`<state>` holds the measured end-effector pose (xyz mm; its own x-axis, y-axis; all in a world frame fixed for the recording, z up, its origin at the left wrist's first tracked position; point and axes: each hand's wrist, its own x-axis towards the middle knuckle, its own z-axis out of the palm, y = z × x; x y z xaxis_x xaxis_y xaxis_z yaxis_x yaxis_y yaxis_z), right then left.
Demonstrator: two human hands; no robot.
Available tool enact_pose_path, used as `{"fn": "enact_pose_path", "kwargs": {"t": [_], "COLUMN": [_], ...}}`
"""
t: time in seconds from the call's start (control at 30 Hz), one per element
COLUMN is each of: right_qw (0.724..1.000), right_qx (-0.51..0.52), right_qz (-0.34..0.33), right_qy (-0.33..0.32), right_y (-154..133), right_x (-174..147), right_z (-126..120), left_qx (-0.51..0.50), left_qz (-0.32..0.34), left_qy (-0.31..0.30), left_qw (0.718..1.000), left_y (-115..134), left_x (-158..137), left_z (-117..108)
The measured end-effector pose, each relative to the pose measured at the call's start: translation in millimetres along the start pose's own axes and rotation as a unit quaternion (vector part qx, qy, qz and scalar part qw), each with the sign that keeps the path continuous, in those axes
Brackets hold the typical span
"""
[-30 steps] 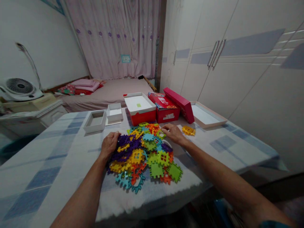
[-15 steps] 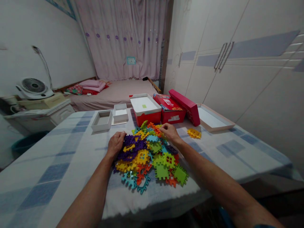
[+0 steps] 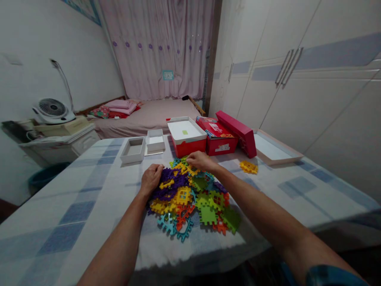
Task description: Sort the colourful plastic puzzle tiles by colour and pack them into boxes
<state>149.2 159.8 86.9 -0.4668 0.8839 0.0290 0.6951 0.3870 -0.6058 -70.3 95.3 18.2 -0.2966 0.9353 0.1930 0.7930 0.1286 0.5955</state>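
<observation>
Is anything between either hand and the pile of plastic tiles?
Nothing visible: the left hand rests on the purple tiles of the colourful plastic interlocking tile pile, and the right hand touches its far yellow pieces.

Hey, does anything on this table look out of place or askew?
Two things. A small cluster of yellow pieces lies on the tablecloth apart from the main pile of plastic tiles, over toward the shallow tray. Also, a red lid leans tilted against the red box rather than lying flat.
</observation>
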Motion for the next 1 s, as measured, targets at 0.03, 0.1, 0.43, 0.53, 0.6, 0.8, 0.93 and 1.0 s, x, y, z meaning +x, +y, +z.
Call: {"fn": "enact_pose_path", "kwargs": {"t": [0.03, 0.1, 0.43, 0.53, 0.6, 0.8, 0.93, 1.0], "right_qw": [0.999, 0.993, 0.979, 0.98, 0.981, 0.988, 0.988, 0.986], "right_qx": [-0.042, -0.108, -0.181, -0.181, -0.181, -0.155, -0.09, -0.052], "right_qz": [0.009, 0.02, 0.046, 0.038, 0.032, 0.011, -0.03, -0.033], "right_qy": [-0.024, -0.052, -0.086, -0.068, -0.053, 0.013, 0.12, 0.153], "right_y": [-7.2, -19.2, -38.0, -38.5, -39.1, -36.3, -26.5, -13.9], "right_x": [3.1, 7.7, 10.5, 8.4, 7.2, 3.0, -4.0, -9.4], "right_z": [1.6, 2.6, 9.9, 13.2, 15.6, 21.2, 17.5, 9.3], "left_qx": [0.001, 0.002, -0.013, -0.027, -0.033, -0.038, -0.058, -0.063], "left_qz": [0.001, 0.003, 0.016, 0.035, 0.046, 0.04, 0.021, 0.024], "left_qy": [0.001, 0.003, 0.012, 0.001, -0.007, -0.008, -0.019, -0.023], "left_qw": [1.0, 1.0, 1.0, 0.999, 0.998, 0.998, 0.998, 0.997], "left_y": [-0.2, -0.9, 0.3, 0.5, 0.5, 2.2, 3.3, 2.2], "left_x": [0.0, 0.3, -1.1, -1.6, -1.5, -1.8, -2.6, -2.6], "left_z": [0.3, 1.2, 3.2, 4.0, 4.4, 1.1, -0.8, -0.3]}}
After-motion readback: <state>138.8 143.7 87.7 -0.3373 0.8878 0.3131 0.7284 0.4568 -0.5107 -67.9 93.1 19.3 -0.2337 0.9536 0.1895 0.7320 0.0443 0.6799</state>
